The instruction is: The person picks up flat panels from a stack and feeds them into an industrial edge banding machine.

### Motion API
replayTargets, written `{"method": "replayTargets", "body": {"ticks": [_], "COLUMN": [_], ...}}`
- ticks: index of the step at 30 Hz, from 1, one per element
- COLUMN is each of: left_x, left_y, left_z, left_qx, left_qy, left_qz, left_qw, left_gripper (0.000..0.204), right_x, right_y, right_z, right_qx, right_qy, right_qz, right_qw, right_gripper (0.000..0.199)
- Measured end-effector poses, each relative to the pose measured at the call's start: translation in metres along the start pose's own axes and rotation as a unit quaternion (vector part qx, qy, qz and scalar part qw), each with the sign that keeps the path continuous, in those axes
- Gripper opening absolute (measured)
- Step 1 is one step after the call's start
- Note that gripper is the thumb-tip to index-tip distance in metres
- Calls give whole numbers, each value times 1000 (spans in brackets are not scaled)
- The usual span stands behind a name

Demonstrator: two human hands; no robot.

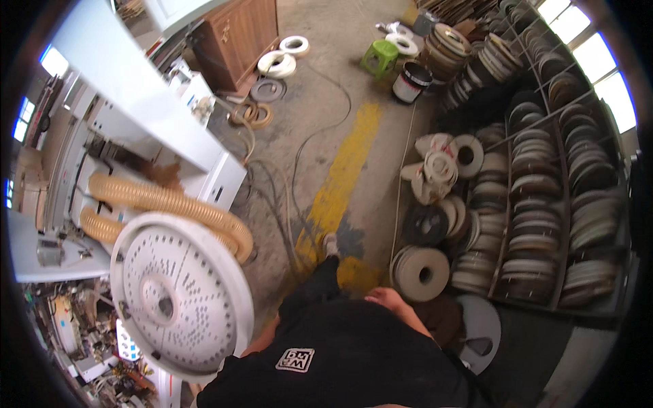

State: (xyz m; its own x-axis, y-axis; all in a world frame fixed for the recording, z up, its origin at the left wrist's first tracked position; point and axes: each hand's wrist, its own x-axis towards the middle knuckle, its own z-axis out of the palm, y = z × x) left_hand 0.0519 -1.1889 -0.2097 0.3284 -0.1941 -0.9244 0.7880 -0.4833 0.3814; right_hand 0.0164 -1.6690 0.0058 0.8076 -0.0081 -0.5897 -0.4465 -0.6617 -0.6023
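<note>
— Concrete floor [299, 129] with a worn yellow stripe [343, 173] down it, a rack [544, 197] stacked with coils of edge banding along one side, and a white machine [136, 122] with ribbed yellow hoses [170, 200] on the other. See the person in the black shirt [340, 360]?

— Yes. The right hand [389, 298] is down by the beige roll of banding [420, 273] leaning at the foot of the rack.

— Just beside it, near its lower rim; I can't tell if it touches. The fingers look loosely curled and grip nothing.

— And the left hand?

— Out of sight; only the arm shows below the white perforated disc [178, 296], close to its edge.

— To lift that roll well, I'd say grip through the centre hole and keep it upright, so the coil doesn't unwind.
</note>
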Motion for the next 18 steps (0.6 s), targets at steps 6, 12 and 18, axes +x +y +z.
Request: {"method": "replayTargets", "body": {"ticks": [6, 12, 18], "left_x": [117, 118, 231], "left_y": [315, 639, 754], "left_z": [48, 45, 54], "left_qx": [-39, 110, 47], "left_qy": [0, 44, 76], "left_qz": [140, 275, 362], "left_qw": [989, 954, 928], "left_gripper": [28, 21, 14], "right_x": [35, 112, 296], "right_y": [142, 227, 212], "right_z": [-122, -193, -339], "right_qx": [308, 506, 171], "right_qy": [75, 252, 123], "right_qz": [204, 237, 162], "right_qw": [926, 790, 964], "right_gripper": [30, 30, 24]}}
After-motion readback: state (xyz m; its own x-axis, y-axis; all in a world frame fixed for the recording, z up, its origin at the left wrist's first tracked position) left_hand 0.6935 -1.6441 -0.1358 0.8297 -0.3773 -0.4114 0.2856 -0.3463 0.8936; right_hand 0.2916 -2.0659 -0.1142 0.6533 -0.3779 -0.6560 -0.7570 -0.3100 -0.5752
